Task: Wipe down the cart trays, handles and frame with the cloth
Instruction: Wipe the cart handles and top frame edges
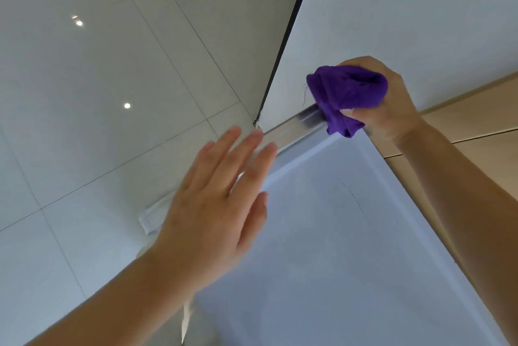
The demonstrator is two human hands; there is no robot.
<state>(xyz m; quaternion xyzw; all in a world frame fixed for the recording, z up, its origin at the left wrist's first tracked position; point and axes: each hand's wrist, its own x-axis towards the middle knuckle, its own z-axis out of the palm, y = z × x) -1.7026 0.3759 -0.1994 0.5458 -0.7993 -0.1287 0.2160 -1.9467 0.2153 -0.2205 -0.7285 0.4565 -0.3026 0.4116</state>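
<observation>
While my head cam is tipped at a weird angle, the biggest thing I've got in view is the glossy tiled floor [98, 79], filling the whole left side with a few light spots reflected in it. Next up is the white wall [406, 9] at far right, with a dark edge strip running down its left side, and a wood panel [471, 118] at the right edge. The cart's top tray [336, 247] takes the near right, a flat white surface with a raised rim. Along its far edge runs the shiny handle bar [294, 124].

My left hand [218, 205] is flat, fingers straight and spread a bit, over the left rim of the tray; can't tell if it's actually touching, it's blurry. My right hand [384, 102] is curled around the bunched-up purple cloth [344, 93], which sits on the handle bar at the tray's far corner, a loose end hanging onto the rim.
</observation>
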